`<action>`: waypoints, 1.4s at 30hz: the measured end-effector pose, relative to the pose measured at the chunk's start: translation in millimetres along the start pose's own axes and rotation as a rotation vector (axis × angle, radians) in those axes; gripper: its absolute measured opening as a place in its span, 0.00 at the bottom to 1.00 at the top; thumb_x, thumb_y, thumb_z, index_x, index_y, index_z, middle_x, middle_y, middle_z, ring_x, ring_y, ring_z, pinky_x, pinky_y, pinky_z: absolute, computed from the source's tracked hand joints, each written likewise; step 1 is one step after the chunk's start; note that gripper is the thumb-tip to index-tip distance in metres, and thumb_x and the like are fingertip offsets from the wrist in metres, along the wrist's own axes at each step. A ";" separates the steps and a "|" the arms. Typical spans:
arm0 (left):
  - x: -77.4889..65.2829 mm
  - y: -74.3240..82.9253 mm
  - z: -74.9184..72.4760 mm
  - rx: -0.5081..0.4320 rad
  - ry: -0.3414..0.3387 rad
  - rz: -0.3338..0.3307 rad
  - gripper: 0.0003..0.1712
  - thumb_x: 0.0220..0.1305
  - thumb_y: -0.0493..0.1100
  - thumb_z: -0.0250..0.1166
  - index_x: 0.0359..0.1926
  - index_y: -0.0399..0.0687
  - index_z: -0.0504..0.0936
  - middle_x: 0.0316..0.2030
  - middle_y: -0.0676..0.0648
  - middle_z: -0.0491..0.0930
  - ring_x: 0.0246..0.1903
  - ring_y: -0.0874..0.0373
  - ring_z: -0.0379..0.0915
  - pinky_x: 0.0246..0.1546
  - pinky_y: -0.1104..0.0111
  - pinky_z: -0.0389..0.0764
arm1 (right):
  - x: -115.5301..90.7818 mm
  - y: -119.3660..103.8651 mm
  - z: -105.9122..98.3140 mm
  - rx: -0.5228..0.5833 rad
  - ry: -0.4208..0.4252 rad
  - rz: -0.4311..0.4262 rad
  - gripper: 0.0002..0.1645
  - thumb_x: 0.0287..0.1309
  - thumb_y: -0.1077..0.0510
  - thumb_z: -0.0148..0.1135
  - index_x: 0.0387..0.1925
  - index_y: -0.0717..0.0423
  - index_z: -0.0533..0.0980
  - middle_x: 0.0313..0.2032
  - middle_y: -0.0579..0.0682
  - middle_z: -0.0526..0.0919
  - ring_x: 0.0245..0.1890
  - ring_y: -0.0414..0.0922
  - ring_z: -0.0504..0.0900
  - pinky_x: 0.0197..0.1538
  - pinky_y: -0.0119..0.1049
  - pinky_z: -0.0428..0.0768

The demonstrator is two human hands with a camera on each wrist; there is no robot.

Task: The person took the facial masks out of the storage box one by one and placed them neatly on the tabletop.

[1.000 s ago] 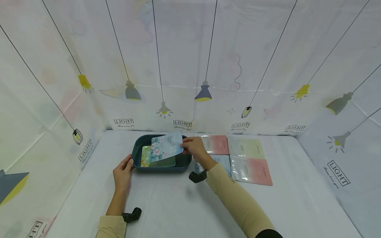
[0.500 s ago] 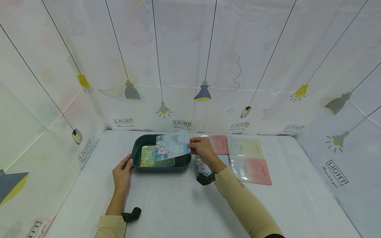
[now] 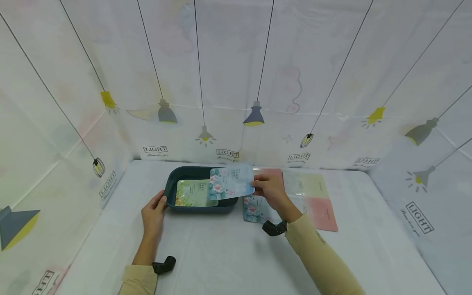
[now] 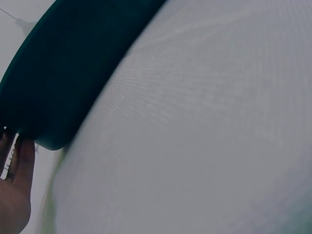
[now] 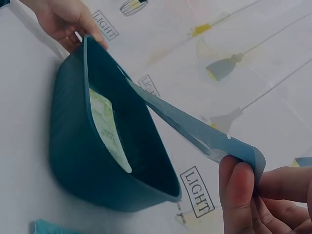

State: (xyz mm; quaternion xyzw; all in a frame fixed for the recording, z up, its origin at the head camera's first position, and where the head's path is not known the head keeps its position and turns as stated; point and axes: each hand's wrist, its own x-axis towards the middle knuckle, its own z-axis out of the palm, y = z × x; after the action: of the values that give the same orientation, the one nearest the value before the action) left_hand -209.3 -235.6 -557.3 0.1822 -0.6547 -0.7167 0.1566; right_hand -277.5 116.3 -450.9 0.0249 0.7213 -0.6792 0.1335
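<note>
My right hand pinches the right edge of a blue floral sheet-mask packet between thumb and fingers. The packet is held above the right part of a dark teal plastic tub and overlaps its rim in the head view. In the right wrist view the packet appears nearly edge-on. A green sheet-mask packet lies inside the tub, its right end covered by the blue one in the head view. My left hand holds the tub's left end, thumb and fingers at the rim.
To the tub's right, sheet-mask packets lie in rows on the white tablecloth: a blue floral one, a pale green one and pink ones, including one at the front right. A lamp-printed backdrop stands behind.
My right hand has moved right with the blue packet, from over the tub's middle to its right side. More of the green packet shows. My left hand stays at the tub.
</note>
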 end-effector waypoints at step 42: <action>-2.6 2.0 0.8 0.047 0.009 0.016 0.25 0.72 0.47 0.57 0.65 0.42 0.73 0.65 0.42 0.73 0.60 0.55 0.74 0.46 0.85 0.79 | -76.7 45.7 -98.6 -0.058 0.050 0.121 0.26 0.63 0.59 0.62 0.58 0.70 0.71 0.44 0.52 0.83 0.36 0.48 0.83 0.43 0.34 0.86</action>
State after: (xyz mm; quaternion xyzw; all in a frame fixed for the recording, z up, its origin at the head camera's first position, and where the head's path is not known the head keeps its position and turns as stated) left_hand -207.4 -233.9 -555.1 0.1838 -0.6723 -0.6989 0.1607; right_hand -209.3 228.2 -473.9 0.0814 0.7408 -0.6480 0.1571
